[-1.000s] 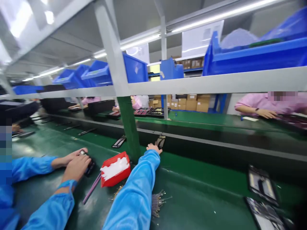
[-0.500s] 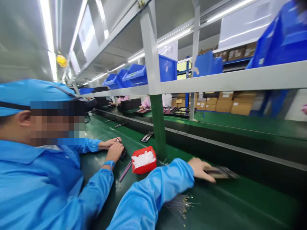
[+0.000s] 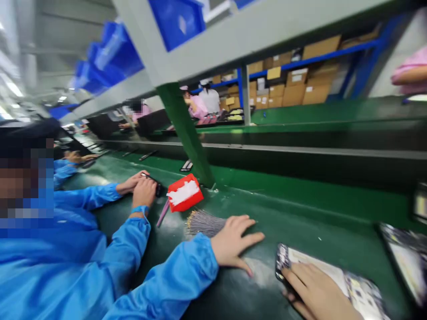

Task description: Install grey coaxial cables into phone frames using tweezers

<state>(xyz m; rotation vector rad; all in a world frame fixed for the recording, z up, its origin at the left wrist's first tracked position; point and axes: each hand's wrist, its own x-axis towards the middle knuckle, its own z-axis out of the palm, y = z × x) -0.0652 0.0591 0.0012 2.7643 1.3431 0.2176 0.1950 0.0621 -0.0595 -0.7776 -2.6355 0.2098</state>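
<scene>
My left hand (image 3: 233, 240) lies flat on the green bench with its fingers spread, holding nothing. Its heel touches a bundle of thin grey wires (image 3: 203, 222). At the bottom right, my right hand (image 3: 310, 293) rests over the near end of a flat dark panel with a pale face (image 3: 336, 275) and grips it against the bench. The panel is blurred by motion.
A red box of white pieces (image 3: 184, 193) sits by a green post (image 3: 187, 133). A co-worker in blue (image 3: 66, 249) at my left has both hands on a small dark part (image 3: 155, 184). More panels (image 3: 405, 258) lie at the right. A conveyor channel (image 3: 300, 160) runs behind.
My left hand has drawn back from the conveyor edge and let go of the dark panel. The panel now lies on the bench under my right hand. The view has tilted down.
</scene>
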